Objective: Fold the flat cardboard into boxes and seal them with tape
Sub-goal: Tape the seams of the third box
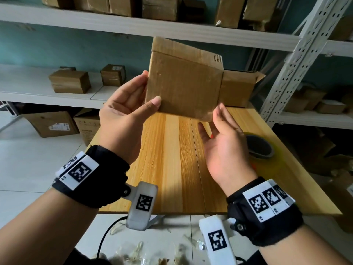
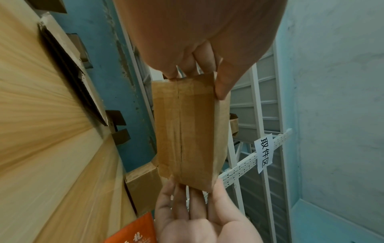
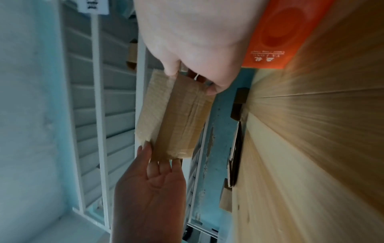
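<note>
A folded brown cardboard box (image 1: 183, 87) hangs in the air above the wooden table (image 1: 172, 159). My left hand (image 1: 149, 90) grips its left edge, thumb laid on the near face and fingers behind. My right hand (image 1: 212, 119) is at the lower right corner, with straight fingers touching the box. In the left wrist view the box (image 2: 185, 131) shows a taped seam down its bottom, between my left hand (image 2: 199, 72) and right hand (image 2: 193, 197). The right wrist view shows the same taped face (image 3: 176, 118). A flap stands up at the box's top.
A roll of clear tape (image 1: 259, 148) lies on the table's right side, beside an orange item (image 3: 276, 37). An open carton (image 1: 238, 88) stands at the table's far edge. White metal shelving (image 1: 292, 60) with several small boxes surrounds the table.
</note>
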The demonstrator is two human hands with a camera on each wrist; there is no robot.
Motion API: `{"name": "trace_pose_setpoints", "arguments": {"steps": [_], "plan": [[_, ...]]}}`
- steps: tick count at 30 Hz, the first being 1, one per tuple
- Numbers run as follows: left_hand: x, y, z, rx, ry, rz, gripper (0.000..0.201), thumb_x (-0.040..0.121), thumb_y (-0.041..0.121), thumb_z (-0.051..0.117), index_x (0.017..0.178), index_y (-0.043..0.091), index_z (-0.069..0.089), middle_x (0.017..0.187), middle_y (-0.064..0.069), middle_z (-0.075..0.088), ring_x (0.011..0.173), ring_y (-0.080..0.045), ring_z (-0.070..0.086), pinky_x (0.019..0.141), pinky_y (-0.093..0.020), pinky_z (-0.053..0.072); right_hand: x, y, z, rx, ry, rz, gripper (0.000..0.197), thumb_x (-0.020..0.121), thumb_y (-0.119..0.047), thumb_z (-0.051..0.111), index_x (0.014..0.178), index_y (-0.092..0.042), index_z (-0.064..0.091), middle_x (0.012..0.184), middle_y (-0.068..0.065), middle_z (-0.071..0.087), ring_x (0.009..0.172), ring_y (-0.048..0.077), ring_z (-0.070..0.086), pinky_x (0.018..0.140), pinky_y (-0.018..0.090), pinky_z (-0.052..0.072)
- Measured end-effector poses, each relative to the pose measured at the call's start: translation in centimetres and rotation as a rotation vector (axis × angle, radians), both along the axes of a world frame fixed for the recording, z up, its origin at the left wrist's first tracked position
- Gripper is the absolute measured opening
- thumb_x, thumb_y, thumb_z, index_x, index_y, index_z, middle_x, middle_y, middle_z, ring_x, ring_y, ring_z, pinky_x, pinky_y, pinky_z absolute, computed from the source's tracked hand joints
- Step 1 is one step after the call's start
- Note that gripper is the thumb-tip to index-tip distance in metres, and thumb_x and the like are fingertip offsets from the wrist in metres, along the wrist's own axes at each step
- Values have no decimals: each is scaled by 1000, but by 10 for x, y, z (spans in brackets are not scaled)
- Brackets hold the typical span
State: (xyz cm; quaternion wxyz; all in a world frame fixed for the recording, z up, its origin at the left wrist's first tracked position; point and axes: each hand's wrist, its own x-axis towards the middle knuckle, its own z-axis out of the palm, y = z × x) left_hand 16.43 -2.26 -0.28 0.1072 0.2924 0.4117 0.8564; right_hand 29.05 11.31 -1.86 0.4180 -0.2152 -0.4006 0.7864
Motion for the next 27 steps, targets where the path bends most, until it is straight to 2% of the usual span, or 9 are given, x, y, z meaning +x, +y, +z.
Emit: {"name": "trace_pose_setpoints", "arguments": {"steps": [3, 6, 8, 11, 14, 16, 18, 22, 27], "plan": [[8, 0, 3, -32, 107, 21, 58, 81, -11, 78, 136, -1, 62, 131, -11, 73, 124, -24, 69, 99, -40, 59, -1, 2, -1, -48, 17, 7, 28, 107, -14, 58, 131, -19, 73, 123, 4, 78, 121, 22, 72, 104, 44, 58], [13, -2, 2, -106, 399, 100, 59, 80, -2, 84, 135, -4, 61, 141, -18, 65, 133, -27, 63, 106, -49, 55, -1, -4, -2, -101, 9, 24, 30, 112, -14, 48, 131, -18, 70, 131, 6, 74, 125, 26, 69, 107, 45, 57], [12, -2, -1, -223, 654, 167, 55, 86, 5, 83, 136, -4, 61, 159, -20, 46, 142, -24, 55, 109, -46, 54, -1, -6, -3, -81, -24, 55, 28, 112, -26, 48, 134, -22, 66, 139, 5, 69, 123, 25, 68, 113, 46, 51], [15, 0, -5, -298, 808, 237, 48, 91, 14, 81, 134, -1, 64, 165, -20, 34, 147, -26, 48, 110, -46, 53, -4, -3, -4, 22, -129, 89, 58, 104, -60, 51, 154, -32, 49, 156, -2, 55, 107, 15, 66, 115, 43, 45], [22, 4, -10, -352, 835, 295, 44, 92, 21, 80, 132, 10, 68, 163, -15, 41, 156, -32, 32, 123, -54, 37, -8, -2, -9, 120, -192, 97, 76, 90, -81, 52, 153, -40, 45, 157, -6, 54, 132, 21, 59, 120, 46, 33], [28, 4, -10, -376, 824, 262, 45, 90, 27, 79, 132, 14, 68, 166, -13, 37, 160, -32, 22, 127, -57, 27, -9, -4, -17, 252, -252, 52, 74, 97, -75, 48, 157, -33, 42, 157, -2, 55, 146, 24, 49, 119, 40, 38], [34, 5, -10, -328, 810, 213, 45, 91, 24, 78, 132, 8, 68, 166, -18, 36, 158, -31, 28, 122, -56, 37, -10, -8, -23, 409, -325, 9, 70, 103, -68, 41, 159, -27, 40, 158, 4, 51, 145, 23, 50, 117, 37, 44], [34, 6, -5, -301, 818, 359, 47, 92, 35, 78, 131, 11, 69, 153, -20, 47, 147, -29, 44, 112, -52, 48, -14, -25, -19, 318, -357, 35, 74, 95, -81, 38, 156, -40, 40, 145, -14, 61, 133, 8, 55, 117, 44, 38], [14, 0, 2, -379, 678, 562, 63, 86, 51, 80, 136, 15, 69, 129, -10, 59, 124, -14, 60, 99, -31, 55, -4, -44, -19, 413, -330, 29, 84, 93, -76, 47, 164, -46, 11, 170, -8, 33, 151, 12, 39, 124, 44, 34]]}}
